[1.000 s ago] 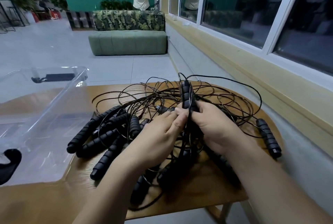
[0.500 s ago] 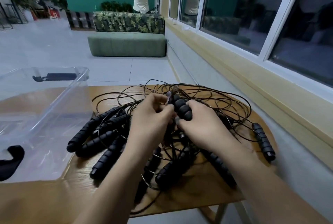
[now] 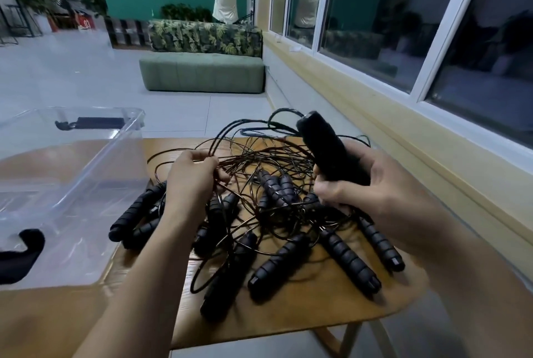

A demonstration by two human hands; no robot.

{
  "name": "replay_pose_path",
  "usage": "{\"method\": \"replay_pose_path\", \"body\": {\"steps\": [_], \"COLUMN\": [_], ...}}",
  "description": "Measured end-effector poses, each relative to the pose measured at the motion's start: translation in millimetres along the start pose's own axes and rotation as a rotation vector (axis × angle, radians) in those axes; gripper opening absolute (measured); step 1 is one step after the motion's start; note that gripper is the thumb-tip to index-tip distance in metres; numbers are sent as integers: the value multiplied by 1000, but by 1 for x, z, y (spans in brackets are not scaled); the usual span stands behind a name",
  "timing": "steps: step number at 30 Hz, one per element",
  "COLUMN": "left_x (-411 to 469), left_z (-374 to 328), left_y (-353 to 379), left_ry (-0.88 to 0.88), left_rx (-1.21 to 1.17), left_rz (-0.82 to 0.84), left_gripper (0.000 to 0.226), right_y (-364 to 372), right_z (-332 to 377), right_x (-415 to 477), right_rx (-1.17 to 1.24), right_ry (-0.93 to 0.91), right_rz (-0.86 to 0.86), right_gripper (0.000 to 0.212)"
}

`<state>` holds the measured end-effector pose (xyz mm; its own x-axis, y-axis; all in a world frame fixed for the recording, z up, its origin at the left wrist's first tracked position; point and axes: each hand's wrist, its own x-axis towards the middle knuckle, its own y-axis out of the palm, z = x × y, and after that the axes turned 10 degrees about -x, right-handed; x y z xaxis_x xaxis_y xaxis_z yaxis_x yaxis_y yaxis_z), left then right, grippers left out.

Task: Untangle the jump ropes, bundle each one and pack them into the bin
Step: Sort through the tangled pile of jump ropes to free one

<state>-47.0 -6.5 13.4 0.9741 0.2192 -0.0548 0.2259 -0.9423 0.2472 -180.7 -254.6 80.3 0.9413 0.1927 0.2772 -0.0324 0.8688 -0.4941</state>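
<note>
A tangle of jump ropes (image 3: pixel 268 184) lies on the wooden table (image 3: pixel 317 305), thin dark cords looped over several black ribbed handles. My right hand (image 3: pixel 372 187) grips one black handle (image 3: pixel 326 150) and holds it raised and tilted above the pile, its cord trailing back into the loops. My left hand (image 3: pixel 193 179) pinches a few cords at the left side of the tangle, lifted off the table. The clear plastic bin (image 3: pixel 95 161) stands at the left, touching the table's left part, with a black latch at its near corner.
The table's right edge runs close to a yellow wall ledge (image 3: pixel 403 155) under the windows. A green bench (image 3: pixel 202 75) stands on the tiled floor beyond the table. A person in white stands far off by the green wall.
My hands have drawn apart. The right hand lifted a handle up and to the right out of the pile; the left hand moved left, pulling cords with it.
</note>
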Motion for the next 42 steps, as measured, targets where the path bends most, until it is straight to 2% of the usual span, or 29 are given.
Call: {"method": "replay_pose_path", "body": {"steps": [3, 5, 8, 9, 11, 12, 13, 15, 19, 21, 23, 27, 31, 33, 35, 38, 40, 42], "left_x": [13, 18, 5, -3, -23, -31, -41, -62, -85, -88, -86, -68, -47, -40, -37, -37, -35, -29], "left_z": [3, 0, -9, -12, -22, -26, -28, -29, -20, -16, -13, 3, 13, 10, 6, 6, 8, 7], "left_y": [-11, -16, -16, -13, -4, 1, 8, 21, 40, 40, 38, 31, 19, 13, 8, -1, -6, -10], "left_ry": [-25, 18, 248, 361, 563, 602, 580, 440, 138, 104, 170, 353, 464, 543, 517, 421, 399, 401], "left_rx": [77, 207, 613, 678, 606, 521, 433, 261, 11, 113, 338, 666, 845, 947, 1092, 1283, 1320, 1238], "left_rz": [-13, -17, 36, 62, 169, 257, 363, 543, 741, 902, 989, 841, 695, 645, 650, 677, 665, 618], "left_gripper": [21, 24, 54, 55, 32, 17, 7, 14, 23, 40, 39, 7, 9, 19, 29, 33, 30, 21], "right_y": [-5, -8, -7, -6, -2, 1, 4, 12, 15, 10, 3, -21, -61, -80, -97, -119, -128, -133], "right_z": [4, 1, -2, 0, 5, 9, 13, 22, 40, 49, 57, 71, 86, 91, 90, 85, 84, 83], "right_x": [-4, -3, 7, 11, 18, 22, 26, 32, 43, 50, 58, 76, 99, 110, 119, 130, 135, 139], "right_rx": [36, 10, 120, 186, 316, 379, 431, 513, 622, 679, 738, 798, 804, 824, 859, 882, 875, 853], "right_ry": [-10, 21, 56, 59, 61, 59, 60, 69, 75, 69, 65, 47, 65, 74, 85, 92, 74, 42], "right_rz": [70, 13, -118, -149, -164, -152, -139, -121, -86, -69, -99, -259, -385, -441, -494, -538, -576, -616], "right_gripper": [15, 15, 17, 18, 22, 23, 24, 23, 17, 17, 18, 20, 32, 37, 43, 43, 39, 34]}}
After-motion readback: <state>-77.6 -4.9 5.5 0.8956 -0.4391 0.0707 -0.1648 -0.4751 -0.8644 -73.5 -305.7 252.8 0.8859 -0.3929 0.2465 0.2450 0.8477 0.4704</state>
